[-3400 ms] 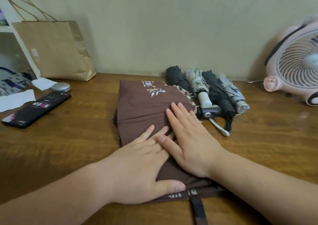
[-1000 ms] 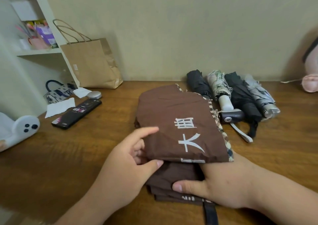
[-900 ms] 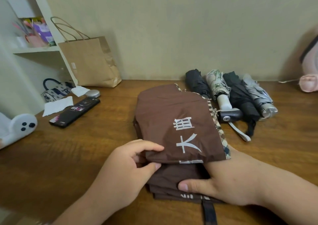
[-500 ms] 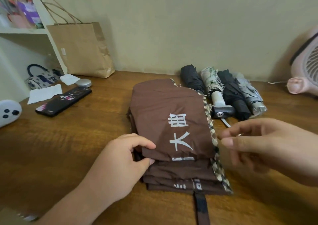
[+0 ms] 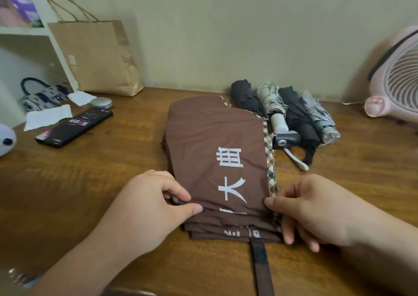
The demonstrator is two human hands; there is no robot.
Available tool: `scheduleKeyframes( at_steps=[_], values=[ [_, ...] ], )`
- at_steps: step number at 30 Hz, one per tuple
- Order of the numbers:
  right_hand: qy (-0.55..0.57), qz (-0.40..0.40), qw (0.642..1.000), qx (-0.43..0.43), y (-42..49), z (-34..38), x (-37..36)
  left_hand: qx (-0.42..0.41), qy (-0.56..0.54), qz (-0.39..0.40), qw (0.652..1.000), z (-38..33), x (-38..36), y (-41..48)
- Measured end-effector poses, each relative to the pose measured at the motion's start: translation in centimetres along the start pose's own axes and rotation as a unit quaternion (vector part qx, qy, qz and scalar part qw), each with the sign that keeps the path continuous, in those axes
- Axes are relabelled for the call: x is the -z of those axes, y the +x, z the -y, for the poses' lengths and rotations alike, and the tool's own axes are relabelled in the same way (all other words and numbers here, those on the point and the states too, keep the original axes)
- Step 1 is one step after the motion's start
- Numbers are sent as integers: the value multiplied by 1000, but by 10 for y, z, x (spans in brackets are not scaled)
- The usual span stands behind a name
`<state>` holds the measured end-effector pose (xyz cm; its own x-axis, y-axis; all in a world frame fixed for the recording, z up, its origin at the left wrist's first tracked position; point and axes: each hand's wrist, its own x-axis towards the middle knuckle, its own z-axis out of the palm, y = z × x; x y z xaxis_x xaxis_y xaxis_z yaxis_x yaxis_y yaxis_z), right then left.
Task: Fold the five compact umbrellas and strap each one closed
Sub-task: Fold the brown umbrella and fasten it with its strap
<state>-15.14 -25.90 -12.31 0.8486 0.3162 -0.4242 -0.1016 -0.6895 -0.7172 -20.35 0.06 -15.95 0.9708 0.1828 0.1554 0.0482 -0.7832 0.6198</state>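
With the brown umbrella [image 5: 217, 160] flat just beside the four rolled umbrellas [image 5: 291, 114], the left hand [image 5: 153, 205] pinching its top panel and the right hand [image 5: 316, 209] gripping its plaid-trimmed edge should square the layers before rolling.

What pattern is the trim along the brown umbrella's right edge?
A tan, dark and white plaid check on the trim of the brown umbrella, clearest in the head view.
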Motion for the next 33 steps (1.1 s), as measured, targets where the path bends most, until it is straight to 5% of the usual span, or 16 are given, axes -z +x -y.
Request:
scheduleKeyframes(
  at_steps=[8, 12, 14, 20, 23, 26, 28, 30, 33],
  values=[
    [-95, -72, 993, 6, 7, 4, -8, -142, 196, -62, 968, -10, -4, 5],
    [-124, -89, 988, 12, 9, 3, -10, -279, 234, 127, 922, -18, 4, 19],
    [-132, -96, 987, 12, 8, 3, -11, -269, 247, 227, 903, -24, 6, 27],
    [-188, -123, 974, -1, 7, 1, -9, -257, 268, 287, 883, -9, -5, 19],
    [-357, -225, 906, 16, -1, 11, -2, -262, 262, 286, 884, -6, -7, 18],
    [-350, -375, 825, 235, -6, 43, -11, -271, 249, 283, 886, -10, -2, 17],
    [-294, -311, 836, 344, 2, 62, -33, -304, 234, 245, 890, -8, -1, 15],
    [-300, -188, 868, 349, 26, 63, -61, -330, 281, 146, 889, -10, 1, 11],
    [-348, -126, 890, 265, 62, 38, -73, -293, 246, 231, 895, -8, -1, 11]
  ],
)
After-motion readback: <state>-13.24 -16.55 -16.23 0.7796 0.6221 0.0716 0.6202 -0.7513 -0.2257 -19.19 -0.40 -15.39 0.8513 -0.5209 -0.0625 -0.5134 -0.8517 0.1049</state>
